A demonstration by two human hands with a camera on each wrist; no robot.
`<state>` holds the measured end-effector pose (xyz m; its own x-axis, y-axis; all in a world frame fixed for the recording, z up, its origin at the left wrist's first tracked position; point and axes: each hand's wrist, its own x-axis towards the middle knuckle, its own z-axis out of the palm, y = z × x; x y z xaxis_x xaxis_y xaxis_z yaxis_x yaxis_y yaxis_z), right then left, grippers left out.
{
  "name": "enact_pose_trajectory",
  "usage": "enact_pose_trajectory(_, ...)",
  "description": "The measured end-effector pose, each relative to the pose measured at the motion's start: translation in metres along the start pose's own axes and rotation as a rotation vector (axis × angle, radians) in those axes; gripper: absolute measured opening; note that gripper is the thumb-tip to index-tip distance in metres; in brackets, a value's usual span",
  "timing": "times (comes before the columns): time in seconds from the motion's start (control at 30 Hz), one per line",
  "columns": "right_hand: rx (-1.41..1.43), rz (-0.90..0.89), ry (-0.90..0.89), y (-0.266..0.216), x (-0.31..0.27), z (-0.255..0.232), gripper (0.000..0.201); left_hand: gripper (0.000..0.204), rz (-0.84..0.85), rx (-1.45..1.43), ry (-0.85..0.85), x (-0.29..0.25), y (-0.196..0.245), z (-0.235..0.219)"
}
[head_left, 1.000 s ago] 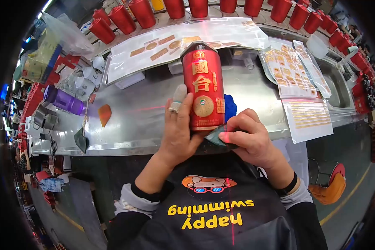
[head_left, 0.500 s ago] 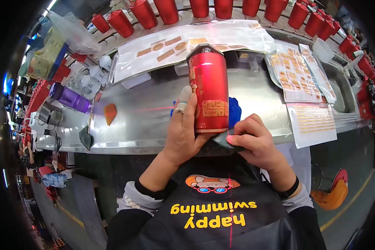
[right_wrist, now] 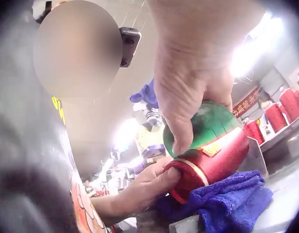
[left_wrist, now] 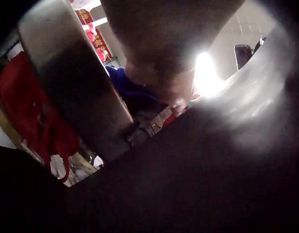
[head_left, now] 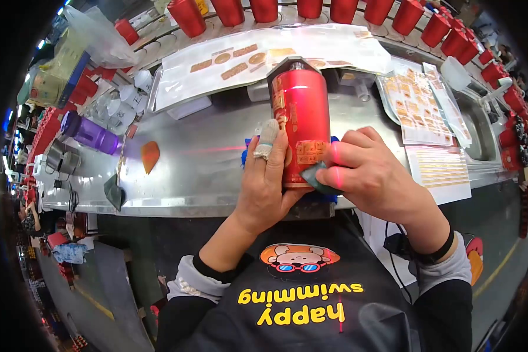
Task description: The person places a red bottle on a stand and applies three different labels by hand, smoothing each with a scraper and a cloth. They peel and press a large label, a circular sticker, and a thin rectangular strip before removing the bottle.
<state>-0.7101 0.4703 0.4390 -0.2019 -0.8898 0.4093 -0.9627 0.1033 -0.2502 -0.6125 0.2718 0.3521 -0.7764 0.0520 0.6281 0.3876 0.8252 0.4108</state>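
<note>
A red bottle [head_left: 308, 105] with gold decals lies over a blue cloth [right_wrist: 232, 199], its base toward the person. The left hand [head_left: 257, 190] grips it at the lower left, fingers along the side and thumb at the base. A pale finger cover [head_left: 268, 138] wraps one of its fingers. The right hand [head_left: 375, 173] pinches a thin green scraper [right_wrist: 212, 121], whose edge meets the bottle beside a gold decal near the base. The left wrist view is dark, and the bottle hardly shows there.
Decal sheets [head_left: 229, 70] lie behind the bottle, and more sheets [head_left: 437, 170] are at the right by a sink [head_left: 481, 132]. At left are a purple bottle [head_left: 94, 134], an orange scraper [head_left: 149, 157] and a dark green piece [head_left: 113, 192]. Red bottles [head_left: 226, 12] line the back.
The bottle has turned about its long axis, carrying the large gold characters to the left out of sight. The right hand has moved the scraper up from below the base onto the bottle's side.
</note>
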Motion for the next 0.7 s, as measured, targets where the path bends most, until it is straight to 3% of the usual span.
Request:
enact_pose_trajectory(0.13,0.001,0.036,0.086,0.001,0.006,-0.011,0.015,0.095,-0.014,-0.003,0.01,0.0,0.001,-0.001)
enact_pose_trajectory(0.27,-0.114,-0.03,0.183,0.003,0.025,0.012,0.016,0.095,-0.015,-0.012,-0.008,0.0,0.001,-0.003)
enact_pose_trajectory(0.3,-0.122,-0.012,0.123,-0.001,0.016,0.011,0.016,0.095,-0.006,-0.002,-0.01,-0.001,0.0,-0.003)
enact_pose_trajectory(0.4,0.26,0.291,0.193,-0.015,-0.009,0.006,0.017,0.093,-0.026,-0.038,0.019,0.0,0.001,0.001)
enact_pose_trajectory(0.47,0.584,0.638,0.354,-0.024,0.002,0.009,0.021,0.092,-0.041,-0.076,0.013,0.0,0.004,0.004)
enact_pose_trajectory(0.53,0.746,0.668,0.527,-0.014,0.016,0.038,0.022,0.091,0.008,-0.006,-0.025,0.002,0.004,0.004)
enact_pose_trajectory(0.7,0.884,0.871,0.638,0.001,-0.005,0.067,0.025,0.089,0.024,0.023,-0.076,0.001,0.002,0.002)
